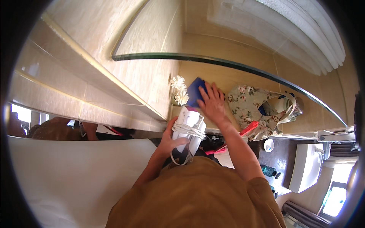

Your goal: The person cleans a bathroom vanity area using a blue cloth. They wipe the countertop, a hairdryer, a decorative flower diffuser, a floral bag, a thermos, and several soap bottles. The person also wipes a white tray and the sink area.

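My left hand (pixel 166 143) is wrapped round a white hair dryer (pixel 187 133), held in front of my body. Its white cord is wound several times about it, and a loop hangs below. Farther ahead, my right hand (pixel 214 103) lies with fingers spread on a blue cloth (pixel 194 92), pressing it to the beige tiled ledge (pixel 218 78). The palm and fingers cover the cloth's right part. Small white flowers (pixel 179 90) stand just left of the cloth. Right of my right hand sits a floral fabric bag (pixel 243 100) with containers showing inside its handle.
A glass shelf (pixel 197 58) spans above the ledge, with white towels (pixel 311 30) higher up. A red handle (pixel 249 128) lies near my right forearm. At right are a white basin (pixel 305 167) and a teal bottle (pixel 268 171). A white surface (pixel 76 178) fills the lower left.
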`<action>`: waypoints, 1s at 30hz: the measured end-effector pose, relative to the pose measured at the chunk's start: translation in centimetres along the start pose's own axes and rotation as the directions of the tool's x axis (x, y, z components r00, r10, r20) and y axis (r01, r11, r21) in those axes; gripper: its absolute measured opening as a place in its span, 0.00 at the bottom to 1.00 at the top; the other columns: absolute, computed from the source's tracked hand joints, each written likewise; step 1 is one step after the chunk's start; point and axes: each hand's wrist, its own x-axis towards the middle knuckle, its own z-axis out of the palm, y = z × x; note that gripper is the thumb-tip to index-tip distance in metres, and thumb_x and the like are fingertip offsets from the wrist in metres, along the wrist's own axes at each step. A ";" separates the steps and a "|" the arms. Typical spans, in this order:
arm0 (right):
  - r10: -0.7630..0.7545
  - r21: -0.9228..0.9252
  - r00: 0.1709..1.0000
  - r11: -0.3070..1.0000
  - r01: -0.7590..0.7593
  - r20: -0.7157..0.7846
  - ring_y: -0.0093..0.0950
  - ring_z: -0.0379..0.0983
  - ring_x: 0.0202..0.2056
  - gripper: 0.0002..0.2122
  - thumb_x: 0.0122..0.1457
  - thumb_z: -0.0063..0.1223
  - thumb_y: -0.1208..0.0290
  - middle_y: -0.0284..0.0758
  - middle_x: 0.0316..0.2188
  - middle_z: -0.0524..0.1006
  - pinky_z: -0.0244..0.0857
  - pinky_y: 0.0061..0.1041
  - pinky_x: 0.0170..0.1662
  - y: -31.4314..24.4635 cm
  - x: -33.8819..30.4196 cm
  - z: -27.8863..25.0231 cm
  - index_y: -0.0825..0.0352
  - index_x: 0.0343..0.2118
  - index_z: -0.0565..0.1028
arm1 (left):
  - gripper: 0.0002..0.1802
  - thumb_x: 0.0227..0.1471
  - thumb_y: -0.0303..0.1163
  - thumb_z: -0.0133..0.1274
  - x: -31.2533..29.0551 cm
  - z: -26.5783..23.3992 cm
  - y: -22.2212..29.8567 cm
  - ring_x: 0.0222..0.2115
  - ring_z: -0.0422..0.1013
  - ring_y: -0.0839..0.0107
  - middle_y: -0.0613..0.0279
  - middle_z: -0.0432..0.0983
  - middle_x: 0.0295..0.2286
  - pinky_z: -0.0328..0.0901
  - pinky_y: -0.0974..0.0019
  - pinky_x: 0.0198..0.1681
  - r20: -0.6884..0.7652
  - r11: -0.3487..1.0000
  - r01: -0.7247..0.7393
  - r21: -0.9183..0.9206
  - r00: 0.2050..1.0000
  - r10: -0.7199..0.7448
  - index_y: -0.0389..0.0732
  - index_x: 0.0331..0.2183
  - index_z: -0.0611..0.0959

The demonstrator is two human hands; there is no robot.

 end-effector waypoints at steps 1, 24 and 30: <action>0.042 -0.125 0.999 0.992 -0.037 0.035 0.47 0.45 0.66 0.28 0.62 0.41 0.49 0.43 0.65 0.55 0.38 0.48 0.65 1.6 1.4 1.3 0.59 0.62 0.63 | 0.52 0.35 0.19 0.63 0.3 0.4 0.0 0.50 0.67 0.63 0.53 0.69 0.50 0.62 0.62 0.54 -0.004 1.000 0.000 0.000 1.000 0.000 0.38 0.62 0.57; 0.293 -0.040 0.950 0.956 -0.290 0.112 0.37 0.41 0.69 0.25 0.65 0.35 0.51 0.32 0.68 0.52 0.32 0.54 0.66 6.5 15.1 4.5 0.53 0.63 0.62 | 0.53 0.37 0.19 0.62 0.9 0.9 -0.7 0.52 0.65 0.62 0.53 0.65 0.53 0.65 0.58 0.53 -0.033 0.998 0.043 -0.039 0.998 -0.044 0.40 0.63 0.55; -0.044 0.024 0.964 0.999 0.039 0.263 0.37 0.42 0.68 0.23 0.65 0.38 0.56 0.32 0.67 0.53 0.32 0.52 0.66 1.5 12.3 3.3 0.50 0.62 0.63 | 0.52 0.38 0.19 0.60 0.2 1.1 -0.5 0.52 0.65 0.64 0.54 0.65 0.53 0.64 0.61 0.52 -0.028 0.995 0.026 -0.097 0.999 -0.029 0.40 0.64 0.53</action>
